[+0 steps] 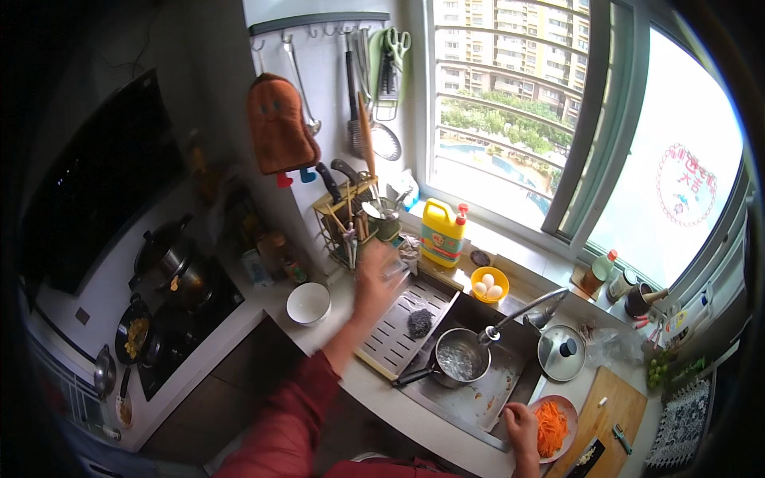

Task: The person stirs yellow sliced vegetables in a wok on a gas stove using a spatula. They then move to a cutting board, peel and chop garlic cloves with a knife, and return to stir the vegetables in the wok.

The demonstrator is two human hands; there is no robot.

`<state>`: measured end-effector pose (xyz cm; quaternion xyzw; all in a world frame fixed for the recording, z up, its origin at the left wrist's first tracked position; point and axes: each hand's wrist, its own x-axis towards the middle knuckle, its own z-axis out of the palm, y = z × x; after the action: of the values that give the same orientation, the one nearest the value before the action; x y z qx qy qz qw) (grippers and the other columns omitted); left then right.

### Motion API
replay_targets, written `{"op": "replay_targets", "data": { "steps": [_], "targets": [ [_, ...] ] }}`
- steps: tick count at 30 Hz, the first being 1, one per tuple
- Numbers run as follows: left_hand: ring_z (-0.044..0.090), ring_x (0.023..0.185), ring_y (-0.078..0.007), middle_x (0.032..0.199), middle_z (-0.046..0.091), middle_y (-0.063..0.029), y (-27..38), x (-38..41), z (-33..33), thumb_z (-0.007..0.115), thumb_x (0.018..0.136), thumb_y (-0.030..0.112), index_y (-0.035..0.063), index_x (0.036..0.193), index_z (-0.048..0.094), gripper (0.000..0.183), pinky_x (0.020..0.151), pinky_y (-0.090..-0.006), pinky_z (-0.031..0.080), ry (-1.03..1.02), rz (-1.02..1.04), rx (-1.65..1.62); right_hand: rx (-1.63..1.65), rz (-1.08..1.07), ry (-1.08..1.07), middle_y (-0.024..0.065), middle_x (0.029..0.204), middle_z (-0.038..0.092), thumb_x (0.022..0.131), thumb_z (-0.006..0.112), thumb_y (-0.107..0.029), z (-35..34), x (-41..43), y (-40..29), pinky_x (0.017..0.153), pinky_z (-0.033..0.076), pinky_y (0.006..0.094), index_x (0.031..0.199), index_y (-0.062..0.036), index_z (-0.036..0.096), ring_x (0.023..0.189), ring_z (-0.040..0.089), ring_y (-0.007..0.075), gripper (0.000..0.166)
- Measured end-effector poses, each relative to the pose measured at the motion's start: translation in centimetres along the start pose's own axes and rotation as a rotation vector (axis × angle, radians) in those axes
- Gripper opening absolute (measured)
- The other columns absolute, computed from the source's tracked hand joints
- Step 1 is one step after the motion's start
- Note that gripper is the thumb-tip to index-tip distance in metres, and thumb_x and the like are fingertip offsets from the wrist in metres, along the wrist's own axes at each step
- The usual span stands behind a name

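Note:
My left hand [378,276] is raised over the drainboard's left end, beside the utensil caddy; it is blurred, and a clear or shiny thing shows at its fingers, too blurred to name. My right hand [521,421], fingers curled, rests by the sink's right front edge, beside a plate of shredded carrot [551,428]. Whether it holds anything is hidden. In the sink [478,412] a saucepan [463,357] of water stands under the faucet [529,310]. A dark scouring pad [420,323] lies on the slotted metal drainboard [391,334].
Around the sink are a white bowl [308,303], a yellow detergent jug [442,233], a yellow bowl of eggs [490,284], a glass lid [562,352] and a wooden cutting board [615,394] bearing a knife [586,459] and a peeler [622,439]. A pan of food [134,331] sits on the stove at left.

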<state>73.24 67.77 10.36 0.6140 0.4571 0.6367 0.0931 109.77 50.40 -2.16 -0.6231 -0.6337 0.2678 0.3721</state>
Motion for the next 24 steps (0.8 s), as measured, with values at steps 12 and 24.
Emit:
{"op": "replay_targets", "data": {
  "steps": [12,24],
  "targets": [
    [0.055,0.102,-0.0339,0.114,0.053,-0.0231,-3.2,33.0,-20.9,0.066,0.081,0.037,-0.0054,0.117,0.047,0.060,0.089,-0.0391,0.044,0.558,0.156,0.229,0.150,0.239,0.066,0.0106,0.072,0.066,0.085,0.057,-0.006,9.1,-4.8,-9.3,0.066,0.052,0.0275,0.088,0.0054,0.063,0.070,0.065,0.0153,0.013],
    [0.063,0.085,-0.0359,0.091,0.063,-0.0225,-2.6,35.4,-21.0,0.064,0.080,0.035,-0.0047,0.094,0.058,0.042,0.077,-0.0398,0.050,0.608,0.185,0.475,-0.014,0.326,-0.048,0.0104,0.080,0.068,0.087,0.057,-0.011,14.0,-9.9,-17.1,0.068,0.050,0.0255,0.094,0.0013,0.064,0.076,0.066,0.0145,0.016]
  ]
}}
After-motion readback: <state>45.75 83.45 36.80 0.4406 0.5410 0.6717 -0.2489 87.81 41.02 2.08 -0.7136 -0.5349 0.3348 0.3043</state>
